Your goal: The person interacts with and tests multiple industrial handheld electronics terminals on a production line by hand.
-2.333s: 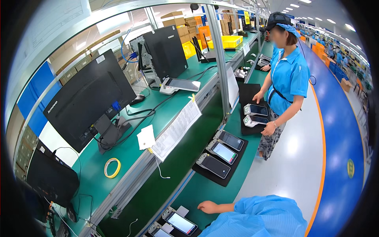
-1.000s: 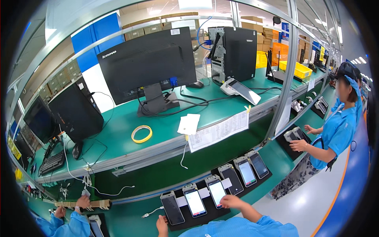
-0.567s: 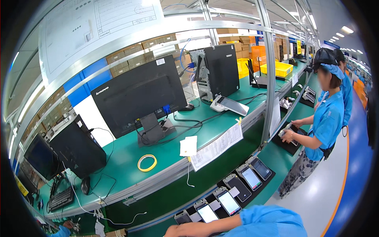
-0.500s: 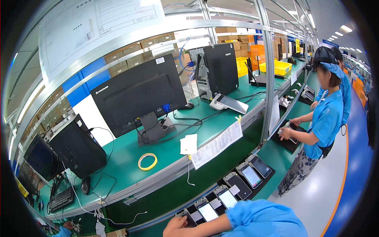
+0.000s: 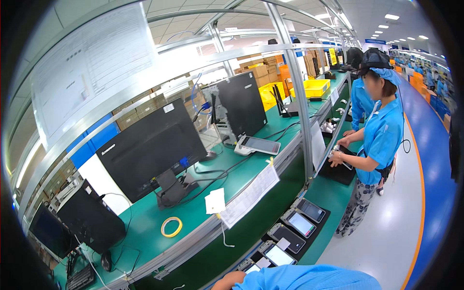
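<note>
My right arm, in a blue sleeve (image 5: pixel 309 277), reaches leftward along the bottom edge. Only bare skin shows past the cuff, at my right hand or forearm (image 5: pixel 229 280); its fingers are cut off below the picture. Nearest to it lies a handheld terminal with a lit screen (image 5: pixel 249 267), partly covered by the arm. Beyond it, a row of similar terminals runs away to the right: one with a lit white screen (image 5: pixel 278 254), a dark one with a pale slip on it (image 5: pixel 288 238), a lit one (image 5: pixel 300 223) and another (image 5: pixel 311 210). My left hand is out of view.
Behind the row, a green bench (image 5: pixel 145 212) carries a monitor (image 5: pixel 150 150), computer towers (image 5: pixel 239 104), a tape roll (image 5: pixel 171 226) and a tilted terminal (image 5: pixel 258 144). A metal post (image 5: pixel 296 96) rises at its edge. At right a co-worker (image 5: pixel 379 130) handles a device.
The view has tilted up and swung right. My right hand, earlier visible with curled fingers at the nearest terminal, has dropped mostly below the edge. The co-worker still handles a device.
</note>
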Motion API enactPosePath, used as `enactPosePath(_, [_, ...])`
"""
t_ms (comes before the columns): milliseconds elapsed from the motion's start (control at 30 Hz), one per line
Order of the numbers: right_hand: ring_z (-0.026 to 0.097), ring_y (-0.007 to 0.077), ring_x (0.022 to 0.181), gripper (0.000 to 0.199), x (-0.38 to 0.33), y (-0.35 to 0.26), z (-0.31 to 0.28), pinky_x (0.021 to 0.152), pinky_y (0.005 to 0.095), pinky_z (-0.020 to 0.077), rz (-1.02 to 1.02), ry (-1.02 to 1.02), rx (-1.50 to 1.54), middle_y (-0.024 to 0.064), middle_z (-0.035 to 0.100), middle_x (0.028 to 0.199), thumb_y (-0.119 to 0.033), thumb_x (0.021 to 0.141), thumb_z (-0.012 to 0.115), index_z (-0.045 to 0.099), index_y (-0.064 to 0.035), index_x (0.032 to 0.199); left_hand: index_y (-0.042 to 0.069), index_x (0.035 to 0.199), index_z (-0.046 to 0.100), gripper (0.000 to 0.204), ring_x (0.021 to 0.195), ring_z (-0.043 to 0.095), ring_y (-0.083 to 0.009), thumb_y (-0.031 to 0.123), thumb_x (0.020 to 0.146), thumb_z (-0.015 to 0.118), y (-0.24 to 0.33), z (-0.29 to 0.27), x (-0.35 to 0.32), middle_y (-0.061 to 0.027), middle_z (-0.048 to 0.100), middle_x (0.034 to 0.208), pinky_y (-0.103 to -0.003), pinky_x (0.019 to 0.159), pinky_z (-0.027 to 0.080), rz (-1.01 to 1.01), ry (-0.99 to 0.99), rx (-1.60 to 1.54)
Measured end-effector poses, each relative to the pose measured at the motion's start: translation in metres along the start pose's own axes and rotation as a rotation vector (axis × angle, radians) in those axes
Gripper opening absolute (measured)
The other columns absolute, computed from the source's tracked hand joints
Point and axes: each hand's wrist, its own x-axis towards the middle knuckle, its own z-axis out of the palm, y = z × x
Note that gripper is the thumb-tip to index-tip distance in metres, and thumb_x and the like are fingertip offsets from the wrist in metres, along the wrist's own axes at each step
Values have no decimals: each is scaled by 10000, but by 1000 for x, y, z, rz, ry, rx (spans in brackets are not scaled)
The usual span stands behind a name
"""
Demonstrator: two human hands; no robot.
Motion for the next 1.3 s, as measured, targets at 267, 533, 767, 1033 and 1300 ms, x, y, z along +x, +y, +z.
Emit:
enactPosePath(267, [508,345,1152,554,-168,-223,28,979,448,386,158,394,-96,221,536,1230,-235,811,671,497,5,1279,45,932,694,332,833,665,-313,331,912,526,118,-43,-98,-198,673,966,-419,699,510,-289,386,-80])
enactPosePath(533, [547,275,1097,413,-398,-213,107,938,392,433,667,1155,-277,167,591,1143,-169,834,620,549,-10,1208,-10,896,641,256,794,588,-334,239,895,580,177,-6,-2,-192,625,841,-404,705,460,-340,872,-669])
enactPosePath(767, [526,337,1074,566,-507,-182,213,932,433,417,1083,1451,-439,201,571,1121,-247,735,691,516,27,1198,21,965,638,224,879,600,-361,225,894,576,223,-87,75,-177,638,927,-413,745,475,-191,877,-514])
enactPosePath(1033, [503,407,1048,755,-544,-134,287,926,481,400,1688,1775,-613,241,548,1095,-336,622,773,478,68,1187,27,1001,639,226,930,598,-353,214,882,596,216,-98,93,-169,630,977,-408,795,479,-224,788,-526])
enactPosePath(1300, [415,398,1131,928,-498,-129,263,976,470,353,2010,1867,-601,241,454,1225,-340,633,829,356,43,1333,21,955,652,215,838,623,-285,213,878,596,211,-94,57,-120,643,902,-366,724,497,-168,782,-529])
